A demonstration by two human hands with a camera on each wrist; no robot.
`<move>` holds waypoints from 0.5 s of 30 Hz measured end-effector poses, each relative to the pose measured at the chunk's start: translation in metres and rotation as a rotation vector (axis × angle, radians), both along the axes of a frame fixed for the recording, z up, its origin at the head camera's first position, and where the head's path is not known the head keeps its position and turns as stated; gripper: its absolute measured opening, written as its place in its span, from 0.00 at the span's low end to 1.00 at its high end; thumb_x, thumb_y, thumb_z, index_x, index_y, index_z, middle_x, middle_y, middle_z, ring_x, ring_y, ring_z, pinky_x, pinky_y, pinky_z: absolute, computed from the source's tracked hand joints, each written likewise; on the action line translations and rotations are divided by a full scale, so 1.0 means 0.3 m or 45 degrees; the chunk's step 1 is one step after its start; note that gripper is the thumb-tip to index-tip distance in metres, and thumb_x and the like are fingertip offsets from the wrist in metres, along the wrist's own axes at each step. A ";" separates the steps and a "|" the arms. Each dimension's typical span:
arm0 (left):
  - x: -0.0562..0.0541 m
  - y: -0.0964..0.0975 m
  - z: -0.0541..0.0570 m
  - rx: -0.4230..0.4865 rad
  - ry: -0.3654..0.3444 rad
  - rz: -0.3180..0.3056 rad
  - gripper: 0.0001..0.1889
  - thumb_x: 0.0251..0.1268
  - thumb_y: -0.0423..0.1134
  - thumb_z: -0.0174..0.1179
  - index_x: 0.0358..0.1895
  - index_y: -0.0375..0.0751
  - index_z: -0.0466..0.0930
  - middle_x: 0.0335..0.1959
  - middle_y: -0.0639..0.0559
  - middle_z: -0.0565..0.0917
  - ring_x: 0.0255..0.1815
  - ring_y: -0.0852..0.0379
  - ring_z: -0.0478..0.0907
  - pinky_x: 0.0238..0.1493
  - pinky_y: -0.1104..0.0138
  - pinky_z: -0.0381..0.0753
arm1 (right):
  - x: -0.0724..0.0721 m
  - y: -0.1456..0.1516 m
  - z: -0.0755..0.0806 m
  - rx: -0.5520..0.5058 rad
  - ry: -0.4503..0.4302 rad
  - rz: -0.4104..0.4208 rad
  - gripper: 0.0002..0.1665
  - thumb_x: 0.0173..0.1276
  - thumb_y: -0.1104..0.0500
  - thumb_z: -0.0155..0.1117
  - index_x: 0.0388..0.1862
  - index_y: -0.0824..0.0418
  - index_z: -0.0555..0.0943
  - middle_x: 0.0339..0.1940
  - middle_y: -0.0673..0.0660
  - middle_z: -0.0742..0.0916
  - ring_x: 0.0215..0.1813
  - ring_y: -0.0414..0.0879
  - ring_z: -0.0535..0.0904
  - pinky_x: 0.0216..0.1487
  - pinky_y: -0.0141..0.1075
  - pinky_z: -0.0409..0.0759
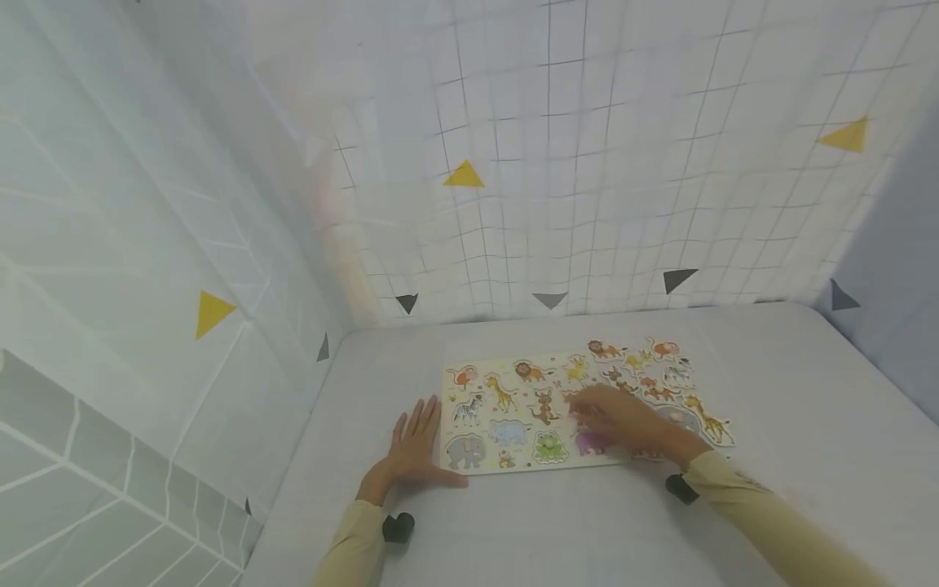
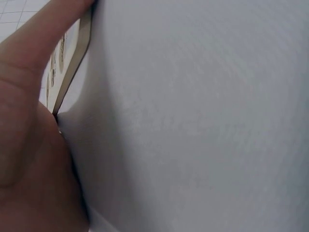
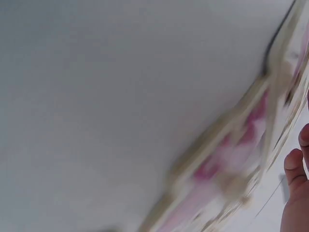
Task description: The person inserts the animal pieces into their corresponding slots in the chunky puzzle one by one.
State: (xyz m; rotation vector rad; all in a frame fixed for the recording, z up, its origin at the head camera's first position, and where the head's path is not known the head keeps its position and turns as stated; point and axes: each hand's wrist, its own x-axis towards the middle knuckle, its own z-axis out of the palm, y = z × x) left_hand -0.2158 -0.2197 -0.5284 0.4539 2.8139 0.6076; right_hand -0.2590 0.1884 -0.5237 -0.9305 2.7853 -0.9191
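Note:
A flat puzzle board (image 1: 528, 469) with colourful animal pictures lies on the table. My left hand (image 1: 415, 453) rests at its left end, fingers straight and spread, the thumb along the near left corner. In the left wrist view the thumb (image 2: 36, 36) lies by the board's edge (image 2: 72, 67). My right hand (image 1: 619, 417) is over the board's right part, fingertips down by a small reddish animal picture. Whether it pinches a piece there is hidden. Blurred pink-and-white cutout pieces (image 3: 212, 169) lie below that hand in the right wrist view, with some fingers (image 3: 295, 166) at the edge.
Loose animal pieces crowd the board's right side, among them a giraffe (image 1: 710, 420), a zebra (image 1: 678, 373), a lion (image 1: 605, 350) and a monkey (image 1: 665, 349). The white table (image 1: 528, 530) meets a grid-patterned cloth wall (image 1: 513, 244) at the back.

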 end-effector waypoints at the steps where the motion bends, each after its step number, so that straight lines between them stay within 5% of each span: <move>1: -0.003 -0.003 -0.007 0.000 0.006 -0.002 0.76 0.39 0.71 0.77 0.83 0.34 0.39 0.87 0.38 0.40 0.88 0.35 0.33 0.85 0.35 0.32 | -0.002 0.018 -0.004 -0.021 0.010 -0.014 0.14 0.81 0.51 0.58 0.59 0.51 0.82 0.49 0.44 0.87 0.53 0.41 0.83 0.56 0.41 0.85; 9: -0.025 -0.022 -0.085 -0.016 0.029 0.017 0.78 0.36 0.76 0.74 0.85 0.40 0.37 0.88 0.44 0.38 0.89 0.39 0.32 0.86 0.37 0.31 | -0.011 0.195 -0.009 0.045 0.036 -0.157 0.10 0.77 0.54 0.63 0.54 0.49 0.84 0.43 0.42 0.85 0.47 0.37 0.79 0.50 0.39 0.84; 15: -0.036 -0.026 -0.102 -0.031 0.047 0.032 0.78 0.35 0.77 0.73 0.85 0.42 0.37 0.88 0.46 0.38 0.89 0.41 0.33 0.86 0.38 0.32 | -0.018 0.311 0.011 0.177 0.034 -0.201 0.10 0.75 0.53 0.65 0.52 0.48 0.84 0.44 0.43 0.86 0.47 0.38 0.80 0.48 0.40 0.85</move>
